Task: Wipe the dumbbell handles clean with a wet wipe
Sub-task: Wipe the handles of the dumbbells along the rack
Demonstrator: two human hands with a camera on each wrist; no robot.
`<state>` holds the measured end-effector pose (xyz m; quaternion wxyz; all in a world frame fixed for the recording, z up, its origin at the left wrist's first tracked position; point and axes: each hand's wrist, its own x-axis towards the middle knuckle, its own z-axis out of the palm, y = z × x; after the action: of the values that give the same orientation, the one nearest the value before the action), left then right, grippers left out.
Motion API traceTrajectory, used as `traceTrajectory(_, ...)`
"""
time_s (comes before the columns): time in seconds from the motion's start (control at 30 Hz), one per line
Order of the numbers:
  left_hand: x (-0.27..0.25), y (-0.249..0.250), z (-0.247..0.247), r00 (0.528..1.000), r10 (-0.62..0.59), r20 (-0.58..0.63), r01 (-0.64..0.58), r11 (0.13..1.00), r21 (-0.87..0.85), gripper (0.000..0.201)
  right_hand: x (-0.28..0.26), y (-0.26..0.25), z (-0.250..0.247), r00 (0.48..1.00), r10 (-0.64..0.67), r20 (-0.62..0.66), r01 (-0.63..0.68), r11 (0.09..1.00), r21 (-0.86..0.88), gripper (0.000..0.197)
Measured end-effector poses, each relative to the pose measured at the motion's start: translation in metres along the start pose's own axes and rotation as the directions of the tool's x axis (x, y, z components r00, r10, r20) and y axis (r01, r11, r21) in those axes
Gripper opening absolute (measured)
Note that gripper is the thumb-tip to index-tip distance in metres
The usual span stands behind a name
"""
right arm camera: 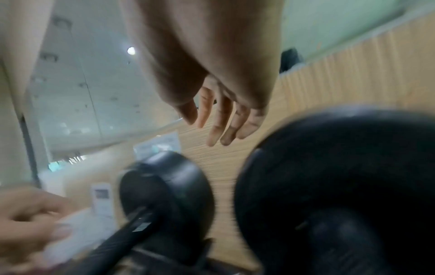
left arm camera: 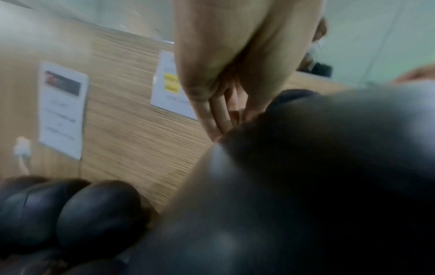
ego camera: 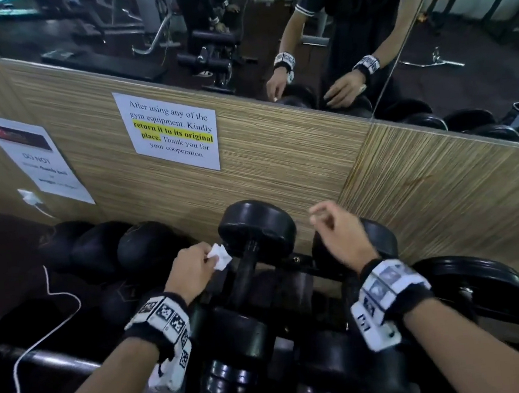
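The left hand (ego camera: 192,271) pinches a crumpled white wipe (ego camera: 219,256) in curled fingers (ego camera: 206,252), just beside the upper end of a dumbbell's (ego camera: 256,228) handle (ego camera: 245,273); whether wipe and handle touch cannot be told; the right hand (ego camera: 339,231) hangs over a neighbouring dumbbell (ego camera: 379,237), fingers (right arm camera: 217,122) loose, apart, holding nothing; behind stand a wooden panel (ego camera: 280,162), a notice (ego camera: 174,130) and a mirror (ego camera: 172,30).

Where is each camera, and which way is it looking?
Head: up high, looking down at dumbbells; both forearms, left hand pinching the wipe, right hand empty.
Left wrist: looks along the left hand toward the wall signs.
Right wrist: looks along the straight fingers.
Shared: head and right wrist both show wipe and handle.
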<state>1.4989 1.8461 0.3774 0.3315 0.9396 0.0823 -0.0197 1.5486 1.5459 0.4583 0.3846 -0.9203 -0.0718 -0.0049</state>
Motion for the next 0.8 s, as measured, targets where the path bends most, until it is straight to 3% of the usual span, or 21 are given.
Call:
traceTrajectory(0.07, 0.011, 0.008, 0.0, 0.991, 0.05, 0.123, -0.068, 0.987, 0.144, 0.016, 0.02, 0.024, -0.026, 0.999, 0.04, -0.031, -0.047, 0.961, -0.272, 0.018)
traceTrajectory(0.17, 0.022, 0.017, 0.003, 0.967, 0.107, 0.23, -0.146, 0.976, 0.159, 0.029, 0.027, 0.051, -0.028, 0.986, 0.156, 0.057, -0.099, 0.829, -0.55, 0.04)
traceTrajectory(0.33, 0.035, 0.027, 0.012, 0.901, 0.204, 0.382, -0.241, 0.969, 0.052, 0.017, 0.023, 0.054, -0.025, 0.999, 0.042, -0.027, -0.05, 0.837, -0.544, 0.041)
traceTrajectory(0.53, 0.008, 0.009, -0.002, 0.751, 0.217, 0.623, -0.419, 0.886, 0.196, 0.041, 0.027, 0.059, -0.018, 0.997, 0.037, -0.062, -0.066, 0.827, -0.559, 0.041)
traceTrajectory(0.6, 0.012, 0.008, 0.0, 0.772, 0.219, 0.596, -0.414, 0.885, 0.211, 0.035, 0.028, 0.058, -0.018, 0.997, 0.036, -0.062, -0.065, 0.824, -0.563, 0.04)
traceTrajectory(0.7, 0.034, 0.02, 0.008, 0.877, 0.234, 0.419, -0.309, 0.944, 0.118, 0.024, 0.027, 0.057, -0.019, 0.997, 0.038, -0.069, -0.07, 0.828, -0.556, 0.04)
traceTrajectory(0.8, 0.04, 0.024, 0.012, 0.889, 0.241, 0.389, -0.273, 0.962, 0.029, 0.018, 0.025, 0.055, -0.021, 0.996, 0.045, -0.082, -0.082, 0.837, -0.54, 0.039)
